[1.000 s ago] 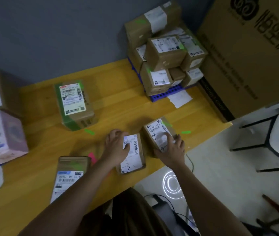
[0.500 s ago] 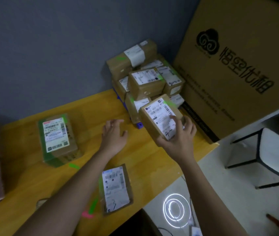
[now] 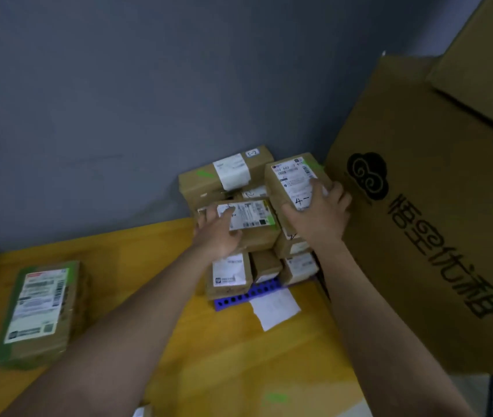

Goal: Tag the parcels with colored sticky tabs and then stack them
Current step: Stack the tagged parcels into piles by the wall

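Right hand (image 3: 314, 216) grips the "4-" parcel (image 3: 295, 188): fingers (image 3: 319, 191) curled over its label face, thumb low on the near-left side. Parcel sits at the top right of the parcel stack (image 3: 245, 224), touching the boxes under it; can't tell if its weight is fully down. Label face up and tilted toward the camera, long axis running from the hand away toward the grey wall (image 3: 119, 100), green tab (image 3: 314, 166) at the far right corner

Left hand (image 3: 219, 233) lies on the front middle box of the stack (image 3: 249, 222), fingers nearly straight and spread across the left part of its label, not wrapped round it. That box's long axis runs left-right

Stack stands on a blue perforated tray (image 3: 245, 296) on the yellow tabletop (image 3: 224, 356), against the wall, big printed carton (image 3: 419, 221) just right of it. White paper slip (image 3: 275, 308) in front of the tray. Green-taped parcel (image 3: 39, 311) well left of the stack, lying flat. Loose green tab (image 3: 275, 397) on the tabletop, well in front of the stack
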